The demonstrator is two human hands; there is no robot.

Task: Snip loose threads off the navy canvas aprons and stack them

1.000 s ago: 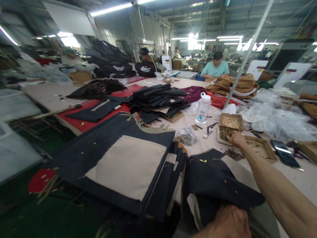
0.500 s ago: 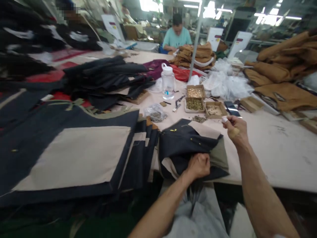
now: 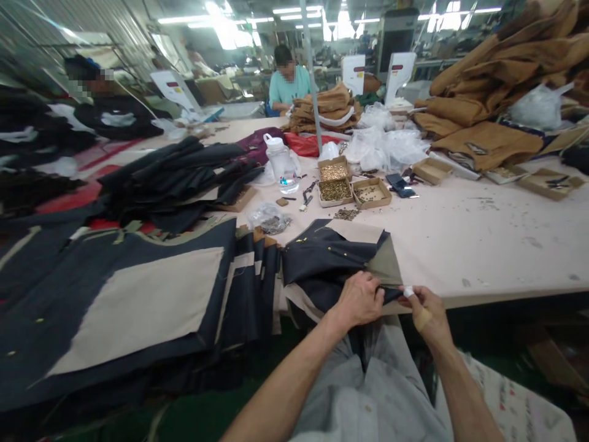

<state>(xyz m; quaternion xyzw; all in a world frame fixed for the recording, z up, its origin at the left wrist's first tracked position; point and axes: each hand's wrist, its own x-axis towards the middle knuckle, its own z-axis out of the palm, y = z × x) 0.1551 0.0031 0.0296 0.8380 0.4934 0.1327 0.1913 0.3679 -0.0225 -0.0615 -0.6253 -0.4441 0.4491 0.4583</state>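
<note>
Nearby — boxes [image 3: 335, 191] of brass bits [image 3: 334, 172].

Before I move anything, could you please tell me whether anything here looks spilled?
A heap of small metal pieces lies loose on the tabletop, in front of the cardboard boxes holding similar ones, so it may have spilled.

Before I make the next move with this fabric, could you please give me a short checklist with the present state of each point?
1. Left hand on the dark fabric: ok.
2. Right hand at the fabric's edge: ok.
3. A metal piece between the right fingers: cannot tell, too small to see.
4. Front box of brass-coloured pieces open and upright: ok.
5. Loose pieces all boxed: not ok, a small heap lies on the table.
6. Water bottle upright, lid on: ok.
</note>
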